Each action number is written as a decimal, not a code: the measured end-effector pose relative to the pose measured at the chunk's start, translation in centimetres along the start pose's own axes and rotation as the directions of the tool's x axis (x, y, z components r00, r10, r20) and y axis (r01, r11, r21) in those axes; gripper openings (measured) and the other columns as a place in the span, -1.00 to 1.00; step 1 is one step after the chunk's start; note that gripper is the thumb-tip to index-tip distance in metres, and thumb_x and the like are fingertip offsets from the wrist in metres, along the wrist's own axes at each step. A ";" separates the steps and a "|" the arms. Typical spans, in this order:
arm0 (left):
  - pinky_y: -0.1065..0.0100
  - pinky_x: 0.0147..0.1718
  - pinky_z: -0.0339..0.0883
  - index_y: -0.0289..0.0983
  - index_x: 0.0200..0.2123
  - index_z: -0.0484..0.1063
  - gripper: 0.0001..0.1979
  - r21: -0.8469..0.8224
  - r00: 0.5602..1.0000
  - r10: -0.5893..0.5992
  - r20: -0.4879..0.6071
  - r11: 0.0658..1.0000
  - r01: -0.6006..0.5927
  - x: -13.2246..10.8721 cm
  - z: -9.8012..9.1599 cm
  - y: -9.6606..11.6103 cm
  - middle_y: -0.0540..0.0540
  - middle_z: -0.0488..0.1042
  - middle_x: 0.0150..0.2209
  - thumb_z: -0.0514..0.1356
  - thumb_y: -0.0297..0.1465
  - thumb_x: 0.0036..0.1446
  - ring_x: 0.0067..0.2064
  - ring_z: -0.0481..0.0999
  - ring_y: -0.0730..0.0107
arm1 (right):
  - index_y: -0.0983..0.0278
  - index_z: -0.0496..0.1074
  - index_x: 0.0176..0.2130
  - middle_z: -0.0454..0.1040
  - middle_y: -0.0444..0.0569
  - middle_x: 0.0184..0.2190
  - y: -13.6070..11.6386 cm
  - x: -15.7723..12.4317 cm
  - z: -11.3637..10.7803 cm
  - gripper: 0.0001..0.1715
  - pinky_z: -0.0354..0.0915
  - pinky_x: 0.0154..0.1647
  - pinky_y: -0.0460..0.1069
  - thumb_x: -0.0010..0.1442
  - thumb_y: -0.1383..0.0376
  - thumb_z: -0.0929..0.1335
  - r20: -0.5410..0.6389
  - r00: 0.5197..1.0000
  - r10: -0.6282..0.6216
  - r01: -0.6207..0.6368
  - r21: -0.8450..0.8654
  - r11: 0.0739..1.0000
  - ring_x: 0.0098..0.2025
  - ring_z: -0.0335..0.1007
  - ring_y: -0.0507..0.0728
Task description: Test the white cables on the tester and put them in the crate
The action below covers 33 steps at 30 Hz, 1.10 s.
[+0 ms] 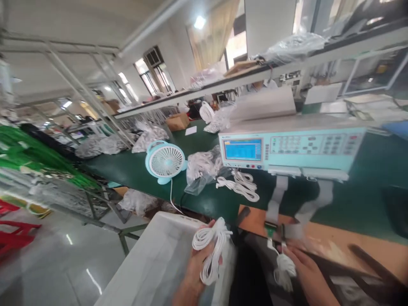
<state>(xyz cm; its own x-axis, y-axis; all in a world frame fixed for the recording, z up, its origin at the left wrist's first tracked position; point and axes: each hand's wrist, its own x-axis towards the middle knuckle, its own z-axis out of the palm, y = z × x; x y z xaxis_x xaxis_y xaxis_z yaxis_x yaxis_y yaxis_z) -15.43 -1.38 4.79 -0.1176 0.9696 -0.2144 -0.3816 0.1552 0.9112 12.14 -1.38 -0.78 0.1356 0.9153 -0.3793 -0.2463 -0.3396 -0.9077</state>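
Observation:
A coiled white cable (212, 250) lies gripped in my left hand (194, 267), above the side of a white bin (159, 238). My right hand (304, 267) has its fingers closed at the plug end of a second white cable (285, 267), whose bundle hangs below. That plug end is beside a small green connector board (270, 231); whether it is seated there I cannot tell. Grey ribbon cables (277, 197) run from the connector boards up to a light-blue bench tester (306, 146) with a lit screen (242, 149).
On the green table (130, 170) stand a blue desk fan (166, 161) and a plastic bag of white cables (202, 168). Loose white cable bundles (239, 185) lie before the tester. An orange-brown board (338, 240) runs along the front edge. Green material (41, 153) hangs at left.

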 end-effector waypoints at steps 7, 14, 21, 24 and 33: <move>0.41 -0.70 0.34 -0.07 -0.04 0.32 -0.39 -0.106 0.885 -0.398 0.243 0.896 0.432 -3.4 4.0 -6.1 -0.04 0.46 -0.21 0.41 -0.26 -0.22 -0.44 0.50 0.30 | 0.30 0.56 -0.41 0.52 -0.07 -0.51 -0.9 -0.7 1.0 -0.55 0.26 -0.41 -0.09 -0.15 -0.01 0.53 0.056 0.998 0.025 -0.035 0.175 0.984 -0.44 0.38 0.11; 0.46 -0.74 0.25 -0.25 -0.36 0.34 -0.59 0.063 0.845 -0.470 0.256 0.880 0.470 0.7 9.8 -7.1 0.03 0.37 -0.56 0.35 -0.11 -0.16 -0.62 0.37 0.44 | 0.31 0.56 -0.41 0.51 -0.06 -0.53 -0.9 -0.8 0.9 -0.54 0.27 -0.40 -0.05 -0.16 -0.01 0.53 0.062 0.998 -0.024 0.012 0.189 0.982 -0.45 0.39 0.14; 0.50 -0.75 0.19 -0.29 -0.54 0.30 -0.66 0.102 0.887 -0.441 0.134 0.897 0.431 1.5 12.6 -7.8 0.11 0.26 -0.69 0.34 -0.19 -0.22 -0.70 0.25 0.55 | 0.30 0.46 -0.49 0.43 -0.12 -0.63 -1.1 -1.3 1.4 -0.56 0.22 -0.55 -0.08 -0.15 -0.01 0.53 0.083 0.996 -0.042 0.020 0.242 0.970 -0.59 0.28 0.06; 0.52 -0.71 0.16 -0.27 -0.59 0.24 -0.65 0.085 0.920 -0.383 0.081 0.922 0.377 0.0 12.8 -7.9 0.13 0.21 -0.69 0.34 -0.20 -0.21 -0.68 0.22 0.58 | 0.28 0.41 -0.51 0.35 -0.14 -0.67 -1.2 -1.3 1.5 -0.49 0.19 -0.64 -0.07 -0.16 -0.08 0.50 0.067 0.997 -0.035 0.020 0.214 0.977 -0.66 0.20 0.05; 0.49 -0.46 0.30 -0.30 -0.57 0.31 -0.72 0.072 0.942 -0.324 0.092 0.945 0.318 -2.8 11.2 -8.5 0.02 0.34 -0.46 0.35 -0.30 -0.17 -0.45 0.36 0.52 | 0.27 0.33 -0.60 0.26 -0.16 -0.63 -1.2 -4.8 1.2 -0.44 0.16 -0.55 -0.10 -0.14 -0.14 0.47 0.031 0.998 -0.059 0.058 0.041 0.997 -0.55 0.16 0.03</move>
<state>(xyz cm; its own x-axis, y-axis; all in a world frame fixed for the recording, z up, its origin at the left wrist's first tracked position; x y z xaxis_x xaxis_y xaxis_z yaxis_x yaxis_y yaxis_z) -1.62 -3.28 1.56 0.0974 0.8802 -0.4645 -0.3324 0.4687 0.8184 10.58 -5.12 2.33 0.1205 0.9400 -0.3191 -0.2775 -0.2768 -0.9200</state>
